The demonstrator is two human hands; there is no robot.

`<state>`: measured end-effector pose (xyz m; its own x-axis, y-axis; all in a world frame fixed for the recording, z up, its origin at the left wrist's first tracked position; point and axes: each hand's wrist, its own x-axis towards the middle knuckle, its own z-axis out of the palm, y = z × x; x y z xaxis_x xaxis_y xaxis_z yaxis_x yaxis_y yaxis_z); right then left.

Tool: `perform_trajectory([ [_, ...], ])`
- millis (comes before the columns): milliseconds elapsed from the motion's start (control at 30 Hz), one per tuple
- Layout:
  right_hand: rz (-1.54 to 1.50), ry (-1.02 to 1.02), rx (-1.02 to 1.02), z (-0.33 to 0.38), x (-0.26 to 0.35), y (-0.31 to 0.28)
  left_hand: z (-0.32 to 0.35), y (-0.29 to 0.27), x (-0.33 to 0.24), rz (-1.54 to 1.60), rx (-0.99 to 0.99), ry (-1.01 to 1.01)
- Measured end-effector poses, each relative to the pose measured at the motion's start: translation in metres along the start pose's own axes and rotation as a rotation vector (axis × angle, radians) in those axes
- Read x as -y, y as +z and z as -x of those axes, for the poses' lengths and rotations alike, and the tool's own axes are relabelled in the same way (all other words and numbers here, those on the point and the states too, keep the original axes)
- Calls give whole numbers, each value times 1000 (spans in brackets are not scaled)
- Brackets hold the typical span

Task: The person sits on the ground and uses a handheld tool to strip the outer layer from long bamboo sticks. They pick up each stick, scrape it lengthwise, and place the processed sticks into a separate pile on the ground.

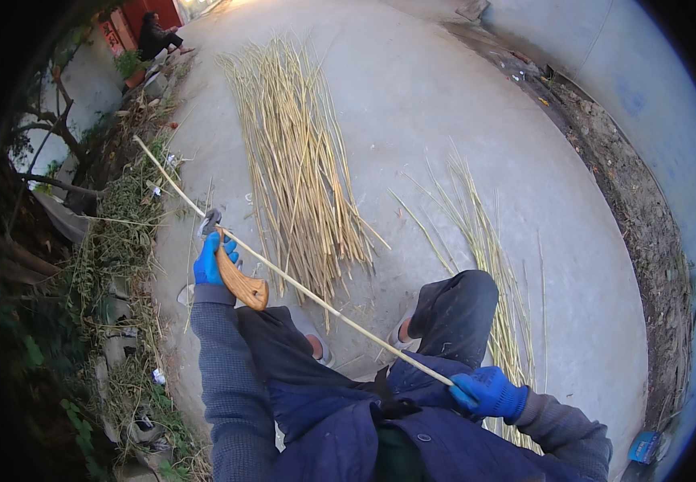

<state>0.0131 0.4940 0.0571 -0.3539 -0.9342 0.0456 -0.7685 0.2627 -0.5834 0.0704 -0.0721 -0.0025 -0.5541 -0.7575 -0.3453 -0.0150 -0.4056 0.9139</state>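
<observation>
While the outstretched left grip clamps a curved wooden handle, the right grip clamps a pale stalk; red lettered panel beyond.

"How does the stalk lie?"
"Long, thin and pale, slanting from upper left down to my right fingers."
"And the tool?"
"Curved wooden handle in my left fingers, grey head at the stalk."

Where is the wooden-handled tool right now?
In the head view, the wooden-handled tool is left of centre, held in the gloved left hand, its metal head at the long pale stalk, left of the large stalk bundle.
</observation>
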Motion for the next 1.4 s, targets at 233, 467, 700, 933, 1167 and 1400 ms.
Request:
perform_trajectory([
  [233,-347,296,65,-35,7,-24,40,64,34,123,223,-38],
  [467,-259,206,-69,-151,-19,20,158,149,83,54,472,-180],
  [700,-22,50,6,-47,-4,18,40,60,60,-54,111,-160],
  [933,-191,277,135,-34,5,-12,19,56,51,52,285,-82],
  [1167,-225,164,-178,-112,-22,27,147,148,79,-99,465,-305],
  [1400,-97,106,-119,-54,-8,17,81,110,79,-78,335,-300],
])
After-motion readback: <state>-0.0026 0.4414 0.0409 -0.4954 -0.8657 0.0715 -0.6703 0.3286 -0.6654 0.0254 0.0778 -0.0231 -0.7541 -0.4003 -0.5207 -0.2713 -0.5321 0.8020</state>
